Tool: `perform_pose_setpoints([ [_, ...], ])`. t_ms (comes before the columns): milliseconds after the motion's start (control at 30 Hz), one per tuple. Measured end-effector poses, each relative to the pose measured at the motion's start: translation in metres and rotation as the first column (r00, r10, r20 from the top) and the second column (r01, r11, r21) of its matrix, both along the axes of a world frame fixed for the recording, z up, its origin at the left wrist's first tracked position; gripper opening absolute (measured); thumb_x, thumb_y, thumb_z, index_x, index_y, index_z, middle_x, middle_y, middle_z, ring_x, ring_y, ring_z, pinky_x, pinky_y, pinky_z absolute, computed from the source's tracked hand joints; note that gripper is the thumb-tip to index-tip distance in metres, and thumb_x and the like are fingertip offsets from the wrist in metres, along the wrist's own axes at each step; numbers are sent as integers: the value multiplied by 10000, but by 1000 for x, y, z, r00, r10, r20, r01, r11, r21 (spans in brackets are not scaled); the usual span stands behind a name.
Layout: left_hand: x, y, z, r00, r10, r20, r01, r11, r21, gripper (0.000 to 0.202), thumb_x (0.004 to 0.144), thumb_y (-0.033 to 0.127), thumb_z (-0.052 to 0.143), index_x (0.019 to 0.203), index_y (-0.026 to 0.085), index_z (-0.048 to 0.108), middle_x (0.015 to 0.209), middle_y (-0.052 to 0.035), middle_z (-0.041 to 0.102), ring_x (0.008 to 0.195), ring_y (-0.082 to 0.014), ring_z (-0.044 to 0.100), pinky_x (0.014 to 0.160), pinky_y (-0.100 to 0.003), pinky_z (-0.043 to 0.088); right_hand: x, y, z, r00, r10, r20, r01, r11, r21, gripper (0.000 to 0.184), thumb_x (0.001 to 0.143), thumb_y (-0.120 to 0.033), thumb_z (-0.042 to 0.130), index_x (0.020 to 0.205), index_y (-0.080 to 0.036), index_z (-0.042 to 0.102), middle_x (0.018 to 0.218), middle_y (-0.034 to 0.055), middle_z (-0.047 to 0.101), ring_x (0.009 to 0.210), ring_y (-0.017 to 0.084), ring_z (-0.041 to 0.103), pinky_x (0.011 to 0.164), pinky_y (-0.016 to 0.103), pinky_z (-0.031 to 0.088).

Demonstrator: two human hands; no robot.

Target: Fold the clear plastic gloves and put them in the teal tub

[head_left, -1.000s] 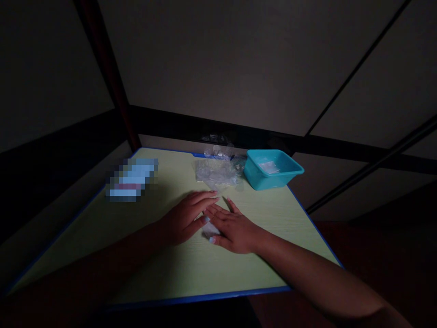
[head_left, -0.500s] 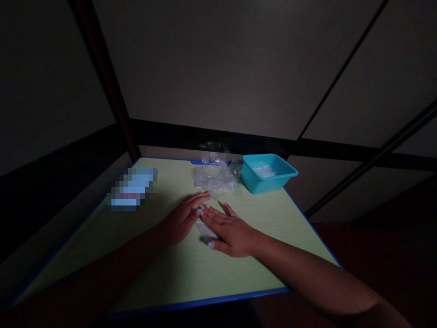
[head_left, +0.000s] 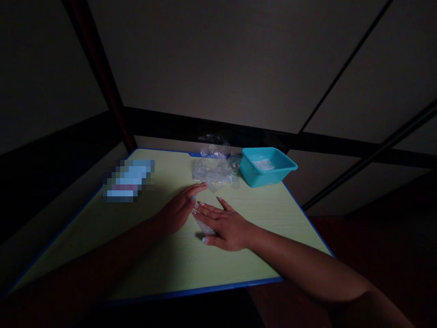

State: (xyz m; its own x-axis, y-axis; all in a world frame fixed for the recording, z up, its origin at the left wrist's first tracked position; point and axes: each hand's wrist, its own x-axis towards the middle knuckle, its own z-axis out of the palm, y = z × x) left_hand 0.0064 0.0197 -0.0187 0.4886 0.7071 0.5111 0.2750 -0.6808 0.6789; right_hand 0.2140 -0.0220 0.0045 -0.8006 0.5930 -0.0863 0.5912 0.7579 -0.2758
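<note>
My right hand [head_left: 223,224] lies flat with its fingers spread, pressing on a small clear plastic packet [head_left: 204,226] on the table. The hand covers most of that packet, so its contents are hidden. Just left of it, my left hand [head_left: 181,207] rests on its edge, fingers stretched out and nothing visible in them. Its thumb is close to the right fingertips. Beyond both hands is a loose pile of clear plastic bags [head_left: 213,171].
The pale green table [head_left: 160,269] has a blue edge. At its back right stands a turquoise basket [head_left: 264,177] with a whitish packet [head_left: 264,164] inside. A pixelated bluish object [head_left: 129,181] lies at the left. Dark panels rise behind.
The right hand has slid slightly left over the packet, covering more of it. My left hand has shifted a little away from the right fingertips. The whole view has tilted slightly.
</note>
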Motion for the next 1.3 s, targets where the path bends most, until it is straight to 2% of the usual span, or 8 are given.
perform_pose_setpoints([
  [133,-2,1,-1,1000,-9,-1,9,999,32,605,986,538,178,1349,160,482,1398,-132,505,1322,-251,433,1147,-443,296,1,0,0,1000,5,11,-6,1000,20,718,947,-588,302,1524,-200,124,1581,110,128,1464,208,99,1120,569,-76],
  [267,-3,2,-3,1000,-23,14,22,999,41,583,991,521,195,1355,160,473,1405,-133,496,1324,-253,426,1146,-452,287,3,-3,0,999,35,-3,-35,999,39,729,942,-596,315,1526,-219,94,1577,112,135,1462,230,110,1080,583,-170],
  [433,-3,2,-4,999,-29,27,28,999,22,561,994,505,220,1334,164,508,1400,-118,508,1320,-256,431,1146,-430,284,4,-8,-2,995,94,-27,-94,995,17,743,947,-593,312,1529,-206,62,1569,108,158,1455,213,150,1066,529,-243],
  [800,-2,-4,7,999,-50,-6,50,996,-69,707,965,592,133,1300,115,533,1375,-153,526,1309,-257,445,1139,-431,296,5,-9,-7,993,112,-41,-111,993,30,771,944,-603,309,1529,-192,22,1575,104,129,1458,204,138,1080,498,-245],
  [1100,-3,-1,0,999,-27,47,29,998,-53,678,967,593,153,1296,148,544,1361,-128,544,1289,-251,467,1130,-431,313,10,-21,3,982,188,-32,-187,982,33,809,935,-607,344,1527,-170,6,1574,111,139,1460,218,128,1092,499,-232],
  [1300,-3,2,-7,998,-22,56,25,999,-42,674,962,604,154,1299,175,548,1361,-109,548,1290,-251,465,1137,-440,298,9,-25,-5,985,170,-18,-170,985,13,832,931,-610,355,1524,-123,33,1577,117,97,1467,191,68,1091,463,-243],
])
